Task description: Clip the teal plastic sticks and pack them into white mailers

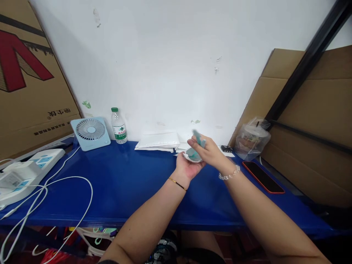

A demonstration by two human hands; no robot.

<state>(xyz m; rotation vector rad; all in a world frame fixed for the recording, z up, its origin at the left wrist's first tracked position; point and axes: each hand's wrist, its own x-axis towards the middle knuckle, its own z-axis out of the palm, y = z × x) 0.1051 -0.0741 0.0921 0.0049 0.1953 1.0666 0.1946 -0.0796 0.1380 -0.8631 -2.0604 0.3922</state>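
Over the far middle of the blue table, my left hand (189,169) is palm up, cupped around a thin white-edged pale green piece (194,155). Whether this is a pouch or a shallow dish I cannot tell. My right hand (211,151) comes in from the right, just above it, with thumb and fingers closed on a slim teal-green piece (197,136) that sticks up past the fingertips. Its kind is blurred. The two hands touch or nearly touch. Behind them lies a stack of white packets (158,141).
A light blue fan (92,132) and a water bottle (119,126) stand back left. White cables and a power strip (30,176) fill the left side. At right are a phone (262,177), a bagged cup (251,139) and a small black object (226,149); cardboard flanks both sides.
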